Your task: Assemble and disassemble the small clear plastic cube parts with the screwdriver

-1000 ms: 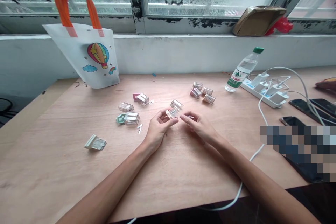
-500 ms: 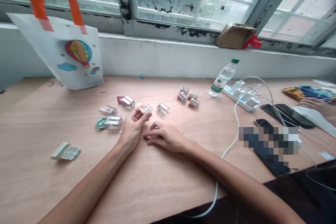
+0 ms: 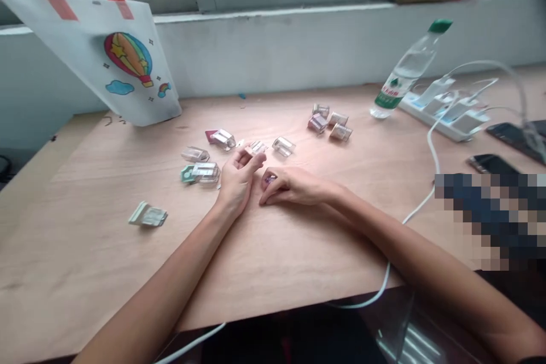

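Note:
My left hand [image 3: 235,181] rests palm-up on the table, its thumb and fingers closed on a small clear plastic case [image 3: 256,148] with a pale pink part. To its right, my right hand [image 3: 296,186] lies on the tabletop with curled fingers around a small purple piece [image 3: 270,180], mostly hidden. Beyond the hands sits another clear plastic case [image 3: 284,146]. Left of my left hand are a clear case with a dark red part [image 3: 222,139], a plain clear one [image 3: 195,154] and one with a green part [image 3: 201,173].
A pale green and clear case [image 3: 148,215] lies nearer on the left. Several small cases [image 3: 328,122] cluster at the back. Right of them stand a water bottle [image 3: 405,77] and a power strip [image 3: 443,116] with white cables. A white bag [image 3: 140,99] stands back left.
The view has tilted down and turned slightly, so the table fills more of it. Both hands keep their grips, and the right hand's purple piece shows more clearly.

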A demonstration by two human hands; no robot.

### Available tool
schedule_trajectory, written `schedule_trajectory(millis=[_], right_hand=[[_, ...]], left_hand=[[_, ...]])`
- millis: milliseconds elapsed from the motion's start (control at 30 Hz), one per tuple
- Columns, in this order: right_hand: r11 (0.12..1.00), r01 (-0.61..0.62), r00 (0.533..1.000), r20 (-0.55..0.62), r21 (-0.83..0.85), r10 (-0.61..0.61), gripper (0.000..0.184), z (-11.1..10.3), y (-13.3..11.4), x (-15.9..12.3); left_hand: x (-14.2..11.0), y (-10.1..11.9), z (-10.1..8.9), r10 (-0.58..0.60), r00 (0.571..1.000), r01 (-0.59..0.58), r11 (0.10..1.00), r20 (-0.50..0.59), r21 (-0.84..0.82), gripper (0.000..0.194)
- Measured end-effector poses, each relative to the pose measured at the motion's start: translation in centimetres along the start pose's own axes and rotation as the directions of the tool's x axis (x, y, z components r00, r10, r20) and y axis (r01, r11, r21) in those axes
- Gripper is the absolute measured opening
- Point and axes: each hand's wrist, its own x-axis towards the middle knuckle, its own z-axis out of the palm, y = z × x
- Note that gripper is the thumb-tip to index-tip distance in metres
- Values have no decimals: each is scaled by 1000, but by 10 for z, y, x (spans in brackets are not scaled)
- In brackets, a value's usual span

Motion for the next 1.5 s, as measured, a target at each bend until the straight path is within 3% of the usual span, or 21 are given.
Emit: schedule_trajectory(millis=[433,1033,1267,1400,1500], right_hand=[[983,-126,991,26,-134,131,14,-2,-8,4],[984,-97,995,4,-149,99,16,-4,-8,-8],[980,-149,976,-180,-134,123,17,-22,14,-28],[958,-194,936,-331,-212,116,20,-12,26,-27],[939,-137,929,-371,-315,11,27,-2,25,-22]], left_hand=[[-3,-1,3,-18,999,19,999,39,-34,36],[3,0,-1,-66,997,68,997,34,-32,32],[4,1,-2,-103,995,104,994,16,-44,40],[2,0,-4,-99,995,99,995,14,-28,39],[2,2,-4,-94,995,94,995,11,-20,40]])
